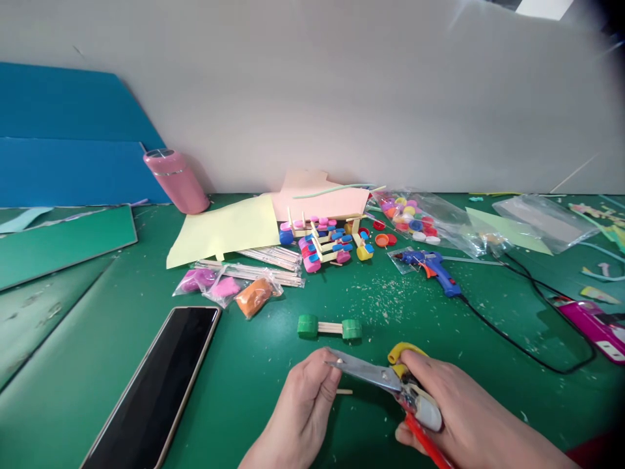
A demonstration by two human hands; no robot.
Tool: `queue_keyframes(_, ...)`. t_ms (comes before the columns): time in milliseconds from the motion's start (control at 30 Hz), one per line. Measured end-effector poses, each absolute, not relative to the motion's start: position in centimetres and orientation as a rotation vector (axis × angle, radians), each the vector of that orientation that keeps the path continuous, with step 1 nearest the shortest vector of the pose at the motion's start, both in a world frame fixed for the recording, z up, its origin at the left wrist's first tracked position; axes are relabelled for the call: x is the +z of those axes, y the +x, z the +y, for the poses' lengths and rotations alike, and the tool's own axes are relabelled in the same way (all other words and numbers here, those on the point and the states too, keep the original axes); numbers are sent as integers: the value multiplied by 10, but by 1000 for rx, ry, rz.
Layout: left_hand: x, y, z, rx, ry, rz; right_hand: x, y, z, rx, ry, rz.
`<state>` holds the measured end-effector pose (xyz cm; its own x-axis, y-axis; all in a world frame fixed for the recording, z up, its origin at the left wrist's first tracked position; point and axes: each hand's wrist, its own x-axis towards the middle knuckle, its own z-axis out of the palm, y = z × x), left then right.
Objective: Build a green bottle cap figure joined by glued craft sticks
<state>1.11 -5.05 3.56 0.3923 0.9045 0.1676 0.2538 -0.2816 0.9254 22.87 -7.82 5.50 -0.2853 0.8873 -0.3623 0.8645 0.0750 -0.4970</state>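
Observation:
In the head view my right hand grips a pair of scissors, their yellow and red handles spread apart. The blades point left, reaching the fingertips of my left hand. Those fingers are pinched on a thin wooden stick; only its pale end shows at the blades, and the rest is hidden. A short piece of stick lies on the table just right of my left thumb. Beyond my hands sits a small dumbbell shape, two green rounds joined by pale sticks.
Small stick-and-cap models stand at the back, near a bag of coloured caps. A blue glue gun trails its cord on the right. Left are a phone, clay packets, yellow paper and a pink tumbler.

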Motion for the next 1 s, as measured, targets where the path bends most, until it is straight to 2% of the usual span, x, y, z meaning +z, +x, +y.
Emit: queue_keyframes(1000, 35, 8, -55, 715, 1645, 1067, 47, 230, -77, 932, -1809, -2285)
